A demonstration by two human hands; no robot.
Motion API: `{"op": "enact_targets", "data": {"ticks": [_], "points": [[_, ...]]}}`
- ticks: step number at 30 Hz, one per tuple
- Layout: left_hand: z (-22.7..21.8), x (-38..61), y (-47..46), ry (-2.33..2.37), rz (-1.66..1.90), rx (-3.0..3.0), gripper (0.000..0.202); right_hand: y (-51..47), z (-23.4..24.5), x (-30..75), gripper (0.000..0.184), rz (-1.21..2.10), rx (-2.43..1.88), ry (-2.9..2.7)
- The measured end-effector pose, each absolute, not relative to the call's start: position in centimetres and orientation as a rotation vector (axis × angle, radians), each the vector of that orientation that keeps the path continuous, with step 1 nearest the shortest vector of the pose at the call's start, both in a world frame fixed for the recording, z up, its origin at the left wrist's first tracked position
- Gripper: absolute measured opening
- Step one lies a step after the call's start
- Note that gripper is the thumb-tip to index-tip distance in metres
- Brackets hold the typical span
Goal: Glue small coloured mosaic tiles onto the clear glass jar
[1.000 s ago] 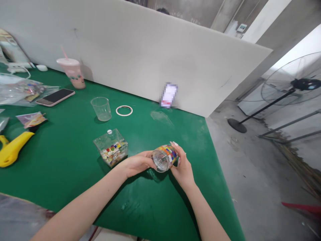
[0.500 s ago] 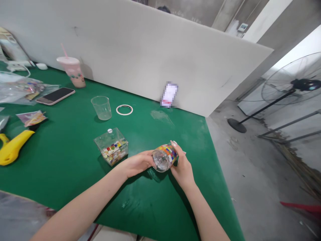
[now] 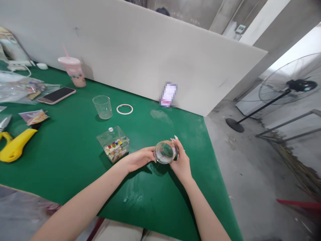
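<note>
Over green desk (image 3: 67, 160): gripping tilted cup (image 3: 164, 152) from both sides with left hand (image 3: 141, 159) and right hand (image 3: 182, 164), probably for steadiness.

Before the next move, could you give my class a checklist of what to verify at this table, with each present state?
1. Clear round jar with a coloured side held by the left hand and right hand: ok.
2. One hand free: not ok; both are on the jar.
3. Jar's far side sound: cannot tell; hidden.
4. Clear plastic box of small multicoloured pieces near the left hand: ok, seemingly within reach.
5. Clear tapered cup standing upright: ok.
6. White flat ring lying flat: ok.
</note>
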State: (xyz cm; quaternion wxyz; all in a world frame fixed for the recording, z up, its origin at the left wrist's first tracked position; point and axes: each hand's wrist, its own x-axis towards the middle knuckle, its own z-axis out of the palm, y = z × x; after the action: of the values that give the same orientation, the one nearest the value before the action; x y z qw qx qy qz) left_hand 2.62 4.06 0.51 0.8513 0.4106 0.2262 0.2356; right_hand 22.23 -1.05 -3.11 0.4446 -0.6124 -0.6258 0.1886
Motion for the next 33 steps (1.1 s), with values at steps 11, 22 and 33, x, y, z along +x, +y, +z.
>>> {"op": "enact_targets", "data": {"ticks": [11, 22, 33], "points": [[-0.3, 3.0, 4.4, 0.65, 0.639, 0.867, 0.072, 0.1, -3.0, 22.0, 0.099, 1.041, -1.207, -0.897], [-0.6, 4.1, 4.1, 0.584, 0.686, 1.011, 0.067, -0.7, -2.0, 21.8, 0.074, 1.253, -1.114, -0.949], [1.5, 3.6, 2.9, 0.57, 0.627, 1.148, 0.097, -1.8, 0.5, 20.5, 0.06, 1.42, -1.06, -0.983]]}}
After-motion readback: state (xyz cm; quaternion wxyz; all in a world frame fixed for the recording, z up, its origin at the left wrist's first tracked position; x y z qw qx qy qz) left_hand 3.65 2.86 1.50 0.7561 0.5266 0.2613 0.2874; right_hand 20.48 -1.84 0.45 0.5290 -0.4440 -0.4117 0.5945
